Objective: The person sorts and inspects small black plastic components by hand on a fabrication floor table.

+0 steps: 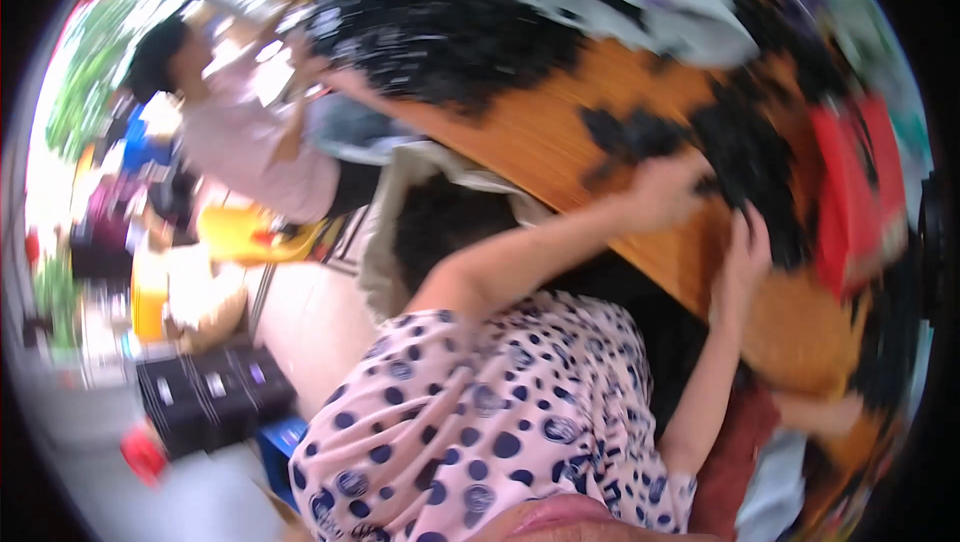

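Observation:
My left hand [668,192] reaches across the wooden table, fingers curled together at the near edge of a heap of small black pieces [745,142]. A dark bit shows at its fingertips; blur hides its exact shape. Close by on the right, my right hand [745,250] has its fingers stretched out against the lower side of the same heap. A smaller cluster of black pieces [635,132] lies just beyond my left hand. The pieces look soft or thin, but motion blur hides their kind.
A large black pile [440,22] covers the far left of the table [540,142]. A white bag [670,2] lies at the back, a red bag [860,192] at the right. An open sack [385,232] holds dark material. Another person [250,142] works at left; another arm [825,412] shows lower right.

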